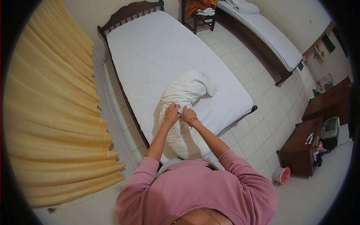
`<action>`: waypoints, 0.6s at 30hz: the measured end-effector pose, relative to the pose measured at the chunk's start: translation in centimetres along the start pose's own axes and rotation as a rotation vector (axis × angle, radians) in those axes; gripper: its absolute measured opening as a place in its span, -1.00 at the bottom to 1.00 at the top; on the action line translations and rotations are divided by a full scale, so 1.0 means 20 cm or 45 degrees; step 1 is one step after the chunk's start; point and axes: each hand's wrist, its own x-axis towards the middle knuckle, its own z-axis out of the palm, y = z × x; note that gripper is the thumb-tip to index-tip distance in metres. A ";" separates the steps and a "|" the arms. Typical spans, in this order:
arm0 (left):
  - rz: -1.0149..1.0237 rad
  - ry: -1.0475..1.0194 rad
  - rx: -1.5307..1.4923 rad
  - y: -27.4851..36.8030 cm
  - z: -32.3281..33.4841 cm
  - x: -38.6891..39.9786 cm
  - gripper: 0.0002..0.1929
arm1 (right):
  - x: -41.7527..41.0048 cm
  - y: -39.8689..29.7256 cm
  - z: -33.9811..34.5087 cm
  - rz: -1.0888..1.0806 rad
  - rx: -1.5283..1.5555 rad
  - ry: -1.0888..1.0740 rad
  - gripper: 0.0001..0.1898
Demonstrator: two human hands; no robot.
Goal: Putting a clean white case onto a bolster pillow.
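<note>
A long, bulky white cloth bundle [181, 90] lies curved across the near part of the bed, on the white sheet [157, 50]; I cannot tell whether it is a blanket or a covered bolster. My left hand [172, 112] presses its bent fingers on the bundle's narrow middle. Close beside it, my right hand [188, 114] pinches the same spot. Between the fingertips shows a small white strip [180, 110], perhaps a fold or band of the cloth. The bundle's near part runs down between my forearms towards my body. My fingers partly hide the gripped place.
Dark wooden bed posts [254, 108] rise at the corners. A yellow curtain [62, 112] hangs at the left. Beyond the tiled floor [261, 123] stands a second bed [264, 31]. A chair [199, 18] holds clothes. A desk [298, 146], television [330, 126] and basket [278, 174] are at right.
</note>
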 end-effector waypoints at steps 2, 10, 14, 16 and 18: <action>-0.066 -0.006 0.196 -0.08 0.06 -0.05 -0.70 | 0.00 0.01 0.10 -0.228 -0.178 0.148 -0.60; -0.663 0.079 0.141 -0.37 0.19 -0.10 -0.56 | -0.03 0.14 0.27 0.222 0.425 0.060 0.13; -1.124 0.158 0.384 -0.25 0.13 -0.20 -0.38 | -0.09 0.24 0.35 0.640 0.378 -0.364 0.18; -1.214 0.187 0.097 -0.35 0.16 -0.21 -0.39 | -0.07 0.25 0.38 0.679 0.404 -0.506 0.15; -1.261 0.177 -0.208 -0.44 0.23 -0.20 -0.40 | -0.05 0.30 0.45 0.391 0.293 -0.457 -0.22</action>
